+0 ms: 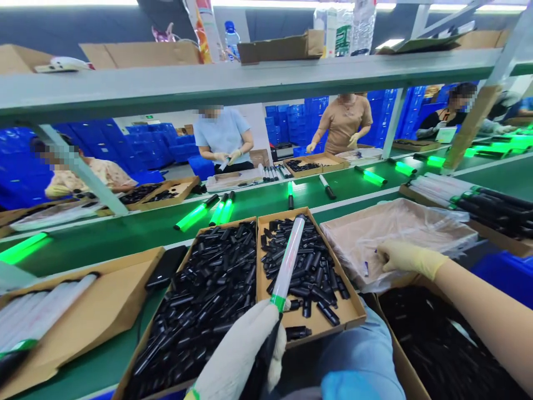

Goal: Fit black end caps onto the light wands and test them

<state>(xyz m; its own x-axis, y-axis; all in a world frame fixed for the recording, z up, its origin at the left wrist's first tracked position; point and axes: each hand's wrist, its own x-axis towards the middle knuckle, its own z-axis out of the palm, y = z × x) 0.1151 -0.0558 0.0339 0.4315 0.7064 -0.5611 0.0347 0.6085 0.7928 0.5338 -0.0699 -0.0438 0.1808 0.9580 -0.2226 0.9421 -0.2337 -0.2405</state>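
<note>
The left hand [241, 355], in a white glove, is wrapped shut around the black grip of a light stick [288, 264]; the stick's long axis runs up and slightly right, its white tube pointing away from the person, over the middle box [310, 328] of small black parts; a green ring marks where tube meets grip. The right hand [410, 258], in a yellowish glove, rests right of the stick on a clear plastic bag [400, 228], fingers curled loosely, pinching nothing I can make out. Left of the stick sits a fuller box [208, 300] of black parts; beyond it the green bench [137, 228] carries glowing green sticks [195, 215]; a grey shelf [250, 80] spans above, and other people work across the bench before stacked blue crates [145, 144].
</note>
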